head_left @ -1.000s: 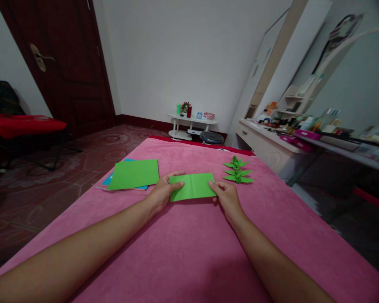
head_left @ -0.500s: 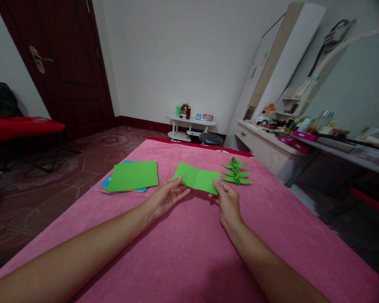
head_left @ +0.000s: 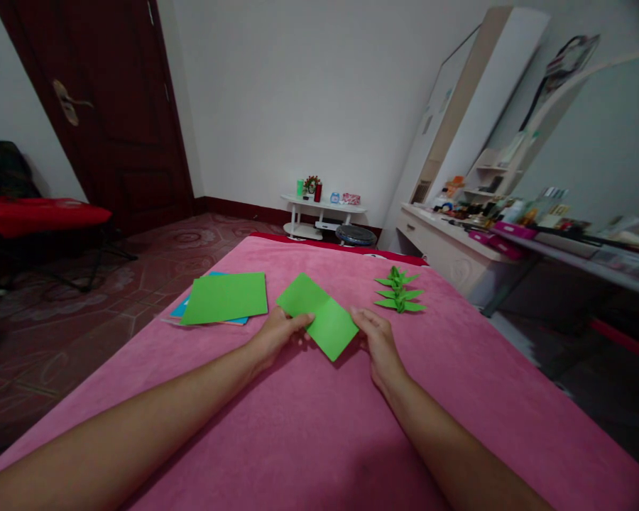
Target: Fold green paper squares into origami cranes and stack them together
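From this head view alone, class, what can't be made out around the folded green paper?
Head view:
Folded green paper underside: hidden by the sheet itself.
Sheets below the green stack: covered, only a blue edge shows.
Green folded figures: too small to identify.
Dresser clutter: blurred.

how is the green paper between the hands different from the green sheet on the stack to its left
The folded paper is a narrow strip with a crease across it; the green sheet is wider and uncreased. The folded paper lies cornerwise, with the left hand and right hand at its edges; the green sheet lies untouched on blue paper. Both are the same bright green, on the pink cover.
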Demonstrator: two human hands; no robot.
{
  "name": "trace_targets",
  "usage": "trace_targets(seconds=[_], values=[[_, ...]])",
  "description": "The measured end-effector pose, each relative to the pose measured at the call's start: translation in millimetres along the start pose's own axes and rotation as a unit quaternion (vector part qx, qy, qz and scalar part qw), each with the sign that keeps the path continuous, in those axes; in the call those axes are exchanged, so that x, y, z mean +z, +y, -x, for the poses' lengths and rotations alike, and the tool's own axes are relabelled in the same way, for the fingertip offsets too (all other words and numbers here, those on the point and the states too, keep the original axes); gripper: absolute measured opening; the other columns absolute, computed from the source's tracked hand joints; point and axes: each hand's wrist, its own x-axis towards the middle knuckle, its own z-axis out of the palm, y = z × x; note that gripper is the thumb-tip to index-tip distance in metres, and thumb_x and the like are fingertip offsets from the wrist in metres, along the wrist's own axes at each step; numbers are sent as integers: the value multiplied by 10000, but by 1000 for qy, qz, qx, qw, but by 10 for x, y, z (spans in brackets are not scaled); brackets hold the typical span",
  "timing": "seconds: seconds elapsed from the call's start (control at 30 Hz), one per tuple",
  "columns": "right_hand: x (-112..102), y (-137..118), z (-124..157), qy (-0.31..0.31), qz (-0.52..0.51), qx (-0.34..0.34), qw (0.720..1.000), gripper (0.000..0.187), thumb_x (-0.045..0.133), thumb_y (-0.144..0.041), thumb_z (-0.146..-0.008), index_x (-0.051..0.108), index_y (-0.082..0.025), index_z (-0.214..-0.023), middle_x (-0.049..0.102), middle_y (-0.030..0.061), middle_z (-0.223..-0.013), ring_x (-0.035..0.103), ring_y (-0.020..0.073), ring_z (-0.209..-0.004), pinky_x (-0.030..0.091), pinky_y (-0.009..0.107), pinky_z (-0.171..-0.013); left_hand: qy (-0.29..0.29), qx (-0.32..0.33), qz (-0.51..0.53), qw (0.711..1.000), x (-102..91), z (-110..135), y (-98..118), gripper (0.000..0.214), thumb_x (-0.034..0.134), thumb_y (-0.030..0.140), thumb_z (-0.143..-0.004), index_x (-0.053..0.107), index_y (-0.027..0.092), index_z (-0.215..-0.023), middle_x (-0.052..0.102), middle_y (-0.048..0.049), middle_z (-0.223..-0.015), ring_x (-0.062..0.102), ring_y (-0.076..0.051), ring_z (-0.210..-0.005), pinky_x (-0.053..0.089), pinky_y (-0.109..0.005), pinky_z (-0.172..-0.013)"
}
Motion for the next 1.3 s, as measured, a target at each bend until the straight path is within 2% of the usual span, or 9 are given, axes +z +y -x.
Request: trace_targets(seconds=[0.2, 0.37, 0.43, 0.57, 0.63, 0.8, 1.0, 1.13, 1.3], values=[[-71, -33, -62, -19, -20, 5, 1000, 286, 645, -405, -732, 637, -158, -877, 637, 20, -723, 548, 94, -535, 401, 184, -478, -48, -10, -79, 996, -5, 15, -2, 273, 667, 351, -688, 590, 96, -632, 547, -11, -488, 428, -72, -398, 280, -193, -405], [-58, -55, -51, -61, 84, -122, 987, 218, 674, -211, -659, 666, -186, -876, 661, 28, -866, 560, 117, -630, 434, 212, -561, -36, -8, -86, 996, -16, 5, -23, 276, 677, 369, -671, 611, 101, -665, 545, -9, -521, 389, -68, -405, 252, -200, -408], [-60, -63, -49, -75, 123, -145, 979, 171, 662, -212, -668, 685, -176, -834, 662, 40, -859, 567, 139, -671, 445, 227, -587, -14, -7, -92, 996, -22, -4, -21, 274, 676, 373, -667, 603, 110, -638, 519, 8, -488, 373, -68, -389, 243, -199, -400], [-75, -9, -66, -87, 53, -63, 993, 244, 590, -351, -773, 651, -164, -917, 659, 44, -808, 583, 138, -624, 450, 230, -542, 13, 25, -131, 991, -29, -22, -1, 220, 677, 323, -657, 636, 109, -625, 555, 9, -506, 385, -70, -403, 252, -190, -405], [-81, 41, -80, -87, 32, -36, 995, 286, 627, -363, -752, 623, -158, -950, 655, 32, -785, 587, 128, -596, 448, 223, -530, 1, 40, -140, 989, -28, -23, 8, 186, 671, 295, -661, 658, 113, -629, 590, 3, -543, 418, -78, -428, 276, -189, -419], [-81, 118, -90, -108, 27, -35, 993, 356, 716, -280, -661, 589, -164, -973, 628, -26, -683, 583, 114, -558, 452, 218, -541, -41, 41, -120, 991, -17, -9, -1, 213, 675, 323, -682, 676, 116, -631, 613, -5, -561, 479, -94, -465, 348, -194, -464], [-38, 63, -47, -141, 48, -29, 988, 352, 691, -345, -694, 553, -165, -964, 576, -49, -590, 546, 101, -488, 430, 199, -470, -24, 5, -53, 998, -24, -22, -2, 328, 720, 396, -658, 696, 88, -768, 693, -89, -739, 599, -149, -586, 460, -242, -566], [-32, 16, -46, -110, 45, -38, 992, 366, 694, -380, -687, 553, -175, -956, 590, -33, -689, 557, 87, -526, 423, 171, -449, -93, -60, -82, 990, -63, 10, 83, 321, 753, 371, -617, 711, 87, -761, 704, -108, -744, 617, -163, -578, 469, -248, -553], [-79, 17, -86, -120, 82, -11, 989, 392, 711, -288, -635, 541, -160, -965, 598, -42, -638, 540, 84, -450, 434, 171, -401, -238, -129, -181, 945, -205, -39, 174, 273, 734, 354, -637, 722, 118, -774, 698, -84, -711, 576, -139, -489, 406, -219, -465]])
